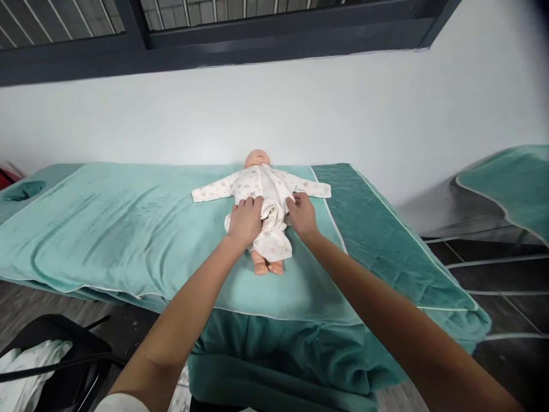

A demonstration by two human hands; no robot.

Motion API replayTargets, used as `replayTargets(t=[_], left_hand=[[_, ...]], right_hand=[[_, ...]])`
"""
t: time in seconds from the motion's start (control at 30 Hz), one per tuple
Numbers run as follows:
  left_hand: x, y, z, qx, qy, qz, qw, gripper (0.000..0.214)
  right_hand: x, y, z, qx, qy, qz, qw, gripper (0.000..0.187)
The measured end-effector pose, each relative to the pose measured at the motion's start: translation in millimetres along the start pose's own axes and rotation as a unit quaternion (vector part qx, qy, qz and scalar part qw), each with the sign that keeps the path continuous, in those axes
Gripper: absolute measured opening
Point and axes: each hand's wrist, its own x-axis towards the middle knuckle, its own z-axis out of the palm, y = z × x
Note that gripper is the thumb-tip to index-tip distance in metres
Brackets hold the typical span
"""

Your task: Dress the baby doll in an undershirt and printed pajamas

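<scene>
A baby doll (257, 157) lies on its back on a green bed cover, head toward the wall and bare feet toward me. It wears a white printed baby garment (251, 182) with both long sleeves spread out sideways. The cloth is bunched around the doll's waist and covers most of its legs. At the left of the waist, my left hand (246, 220) has its fingers curled over the cloth; its fingertips are partly hidden. On the other side, my right hand (302, 214) pinches the garment's edge between thumb and fingers.
The green bed cover (128, 229) spreads under the doll, against a white wall (300, 109) below a dark window frame (278, 43). A black chair (81, 337) holding folded printed cloth (34, 366) stands at lower left. Metal bars (497, 263) and green fabric (514, 183) are at right.
</scene>
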Motion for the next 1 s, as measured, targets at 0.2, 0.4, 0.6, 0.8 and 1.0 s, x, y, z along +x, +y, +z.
replayTargets(t=[0.2,0.4,0.6,0.8,1.0], left_hand=[[2.9,-22.3,-1.5,-0.160,0.058,-0.072,0.983,0.041],[-6.5,-70.9,-3.9,-0.245,0.191,-0.204,0.929,0.037],[-19.7,-81.1,-25.0,-0.252,0.225,-0.117,0.934,0.046],[-23.7,-25.6,-97.9,-0.175,0.242,0.099,0.949,0.031],[-38.9,3.4,-143.3,-0.126,0.328,0.147,0.925,0.018]], right_hand=[[-6.1,4.7,-6.5,0.044,-0.011,0.006,0.999,0.037],[-21.7,-8.9,-19.8,-0.040,0.003,-0.172,0.984,0.037],[-43.8,-48.1,-27.8,0.033,-0.092,-0.215,0.972,0.040],[-57.4,-129.2,-44.4,0.154,-0.301,-0.182,0.923,0.060],[-72.7,-174.3,-69.3,0.171,-0.320,-0.158,0.918,0.039]])
